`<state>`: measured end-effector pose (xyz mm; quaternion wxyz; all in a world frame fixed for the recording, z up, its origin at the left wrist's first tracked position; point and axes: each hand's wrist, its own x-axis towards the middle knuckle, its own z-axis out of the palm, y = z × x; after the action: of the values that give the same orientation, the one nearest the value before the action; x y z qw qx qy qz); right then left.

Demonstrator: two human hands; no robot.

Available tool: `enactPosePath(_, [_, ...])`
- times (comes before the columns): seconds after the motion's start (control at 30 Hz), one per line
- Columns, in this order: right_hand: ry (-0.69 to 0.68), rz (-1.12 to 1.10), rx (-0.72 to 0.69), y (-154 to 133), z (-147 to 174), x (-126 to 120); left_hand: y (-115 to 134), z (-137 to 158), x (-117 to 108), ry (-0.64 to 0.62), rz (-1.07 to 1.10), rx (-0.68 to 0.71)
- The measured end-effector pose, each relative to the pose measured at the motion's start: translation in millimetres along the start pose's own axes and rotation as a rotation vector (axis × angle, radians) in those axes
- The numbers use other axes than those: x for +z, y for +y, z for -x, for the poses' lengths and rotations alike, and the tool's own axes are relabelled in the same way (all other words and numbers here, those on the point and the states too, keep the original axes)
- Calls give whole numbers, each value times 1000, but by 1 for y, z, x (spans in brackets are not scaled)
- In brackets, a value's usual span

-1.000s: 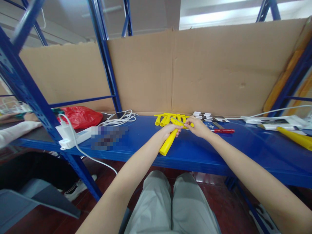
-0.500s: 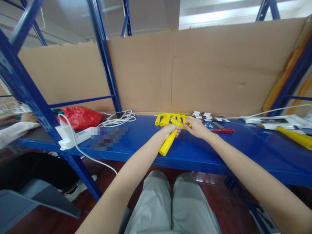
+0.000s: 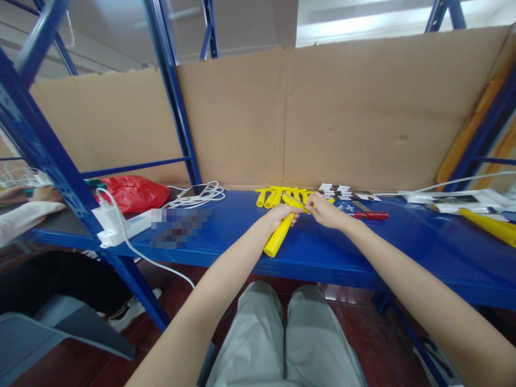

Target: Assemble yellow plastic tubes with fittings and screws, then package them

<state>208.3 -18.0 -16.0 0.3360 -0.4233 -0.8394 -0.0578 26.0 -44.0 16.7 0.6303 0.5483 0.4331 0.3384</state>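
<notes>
left hand [image 3: 282, 214] is wrapped round a yellow tube [image 3: 278, 240], wide end pointing at the near edge of the blue bench [image 3: 226, 226]. right hand [image 3: 323, 210] has its fingertips bunched by the far end, can't tell what they're pinching. more yellow pieces [image 3: 269, 199] just behind, red-handled tool [image 3: 371, 215] off to the right

A yellow tube [image 3: 279, 237] and matching yellow pieces [image 3: 261, 200] blaze against a blue desk [image 3: 407, 247], alongside a red-handled tool [image 3: 373, 215], black-and-white cards [image 3: 336, 189], a red bag [image 3: 137, 194] and tan cardboard [image 3: 346, 118].

Five-plus tubes [image 3: 279, 236] (yellow), one red bag [image 3: 137, 194]
</notes>
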Motion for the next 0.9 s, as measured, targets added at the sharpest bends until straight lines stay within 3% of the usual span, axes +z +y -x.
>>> enactPosePath(0.27, [-69,-31,-22,6,-1,1,-8,-8,0,15,-58,88])
enactPosePath(0.9, [-52,-429,399,-2,1,2,-5,-6,0,36,-132,198])
